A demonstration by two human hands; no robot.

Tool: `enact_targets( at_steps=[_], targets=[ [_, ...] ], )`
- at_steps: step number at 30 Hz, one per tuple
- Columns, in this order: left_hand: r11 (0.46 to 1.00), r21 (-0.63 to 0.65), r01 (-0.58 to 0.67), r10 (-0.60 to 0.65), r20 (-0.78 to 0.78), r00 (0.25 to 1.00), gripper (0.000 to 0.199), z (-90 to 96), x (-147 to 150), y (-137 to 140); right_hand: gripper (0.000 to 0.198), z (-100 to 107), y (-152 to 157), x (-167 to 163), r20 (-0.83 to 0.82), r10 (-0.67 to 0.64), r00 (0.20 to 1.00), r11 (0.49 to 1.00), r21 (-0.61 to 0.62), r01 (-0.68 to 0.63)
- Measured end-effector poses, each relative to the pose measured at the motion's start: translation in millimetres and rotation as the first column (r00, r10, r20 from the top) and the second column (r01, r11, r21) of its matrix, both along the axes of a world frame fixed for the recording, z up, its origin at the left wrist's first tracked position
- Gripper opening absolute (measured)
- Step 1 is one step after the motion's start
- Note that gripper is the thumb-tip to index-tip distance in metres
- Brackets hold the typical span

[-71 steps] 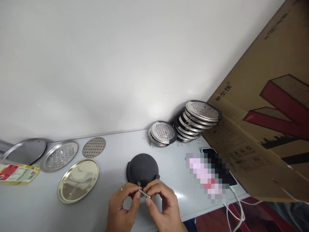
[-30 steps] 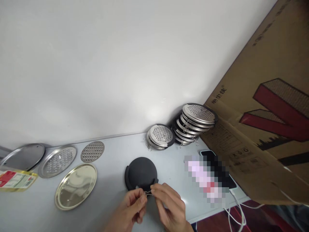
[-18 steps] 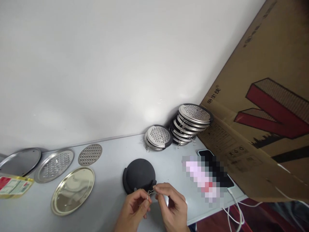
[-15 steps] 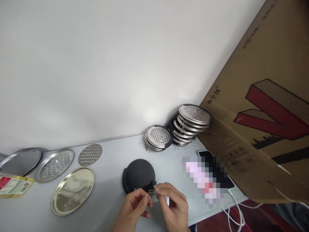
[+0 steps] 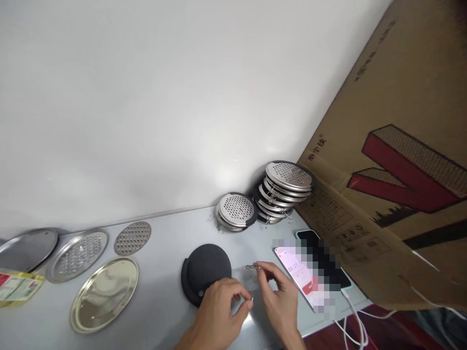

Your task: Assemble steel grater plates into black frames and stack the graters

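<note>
While a gold disc (image 5: 104, 295) gleams out left on the desk (image 5: 160, 287), the black round base (image 5: 209, 265) sits centre, and here's the left hand (image 5: 221, 308) overlapping its near edge, fingertips drawn together, on what I cannot tell; next along, the right hand (image 5: 279, 296) pinches a small wire clip (image 5: 251, 266), near the lit phone (image 5: 295, 270).

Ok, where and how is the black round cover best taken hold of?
I'd pinch the black round cover by the curved rim on its left edge, coming from the left. It lies face-on to us on the table, and that rim juts out past the round middle, likely giving a good hold. The left hand hides part of its near right side.
</note>
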State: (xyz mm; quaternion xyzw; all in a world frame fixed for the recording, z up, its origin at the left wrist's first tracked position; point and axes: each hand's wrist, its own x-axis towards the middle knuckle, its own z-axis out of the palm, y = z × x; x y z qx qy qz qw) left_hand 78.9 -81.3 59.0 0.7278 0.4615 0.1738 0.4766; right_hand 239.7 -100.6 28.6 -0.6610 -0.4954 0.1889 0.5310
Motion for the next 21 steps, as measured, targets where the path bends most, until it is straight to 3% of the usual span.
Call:
enact_targets(
  at_steps=[2,8,12,16,21],
  targets=[
    [0.969,0.238,0.065,-0.023,-0.173,0.985,0.015,4.6,11,16,0.024,-15,1,13,0.085,-0.054,0.995,0.993,-0.098,0.062],
    [0.922,0.345,0.176,-0.068,-0.303,0.951,0.02,-14.0,36,62,0.029,-42,-5,29,0.196,-0.037,0.98,0.978,-0.193,0.076],
    [0.906,0.383,0.183,-0.051,-0.33,0.943,0.02,-22.4,35,68,0.027,-47,-3,24,0.247,0.021,0.969,0.976,-0.213,0.033],
    [0.909,0.402,0.114,0.018,-0.31,0.951,0.031,-10.8,7,54,0.028,-54,0,22,0.346,0.072,0.936,0.975,-0.222,0.007],
    [0.921,0.39,-0.012,0.146,-0.316,0.937,0.04,-6.9,-60,22,0.031,-61,2,20,0.408,0.059,0.911,0.978,-0.207,0.029]
  ],
)
